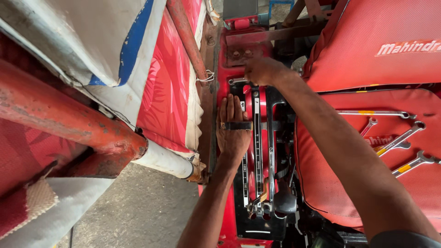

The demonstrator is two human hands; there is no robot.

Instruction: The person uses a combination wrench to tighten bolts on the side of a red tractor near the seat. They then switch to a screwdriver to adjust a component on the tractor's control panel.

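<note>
- While the left hand (233, 131) lies flat, fingers spread open and gripping nothing, on the glossy red metal lever console (258, 138), its slotted black plate runs lengthwise away from the camera.
- The right hand (262, 71) curls at the console's far end; its grip is hidden.
- Shiny steel spanners (400, 139) lie on the red textured seat cushion (367, 183).

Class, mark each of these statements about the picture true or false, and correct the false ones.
1. The left hand lies flat on the red lever panel. True.
2. The spanners lie on the floor. False: they lie on the red seat cushion.
3. The right hand reaches to the panel's far end. True.
4. The left hand holds a spanner. False: it holds nothing, palm down.
5. The black knob lever sits at the panel's near end. True.
</note>
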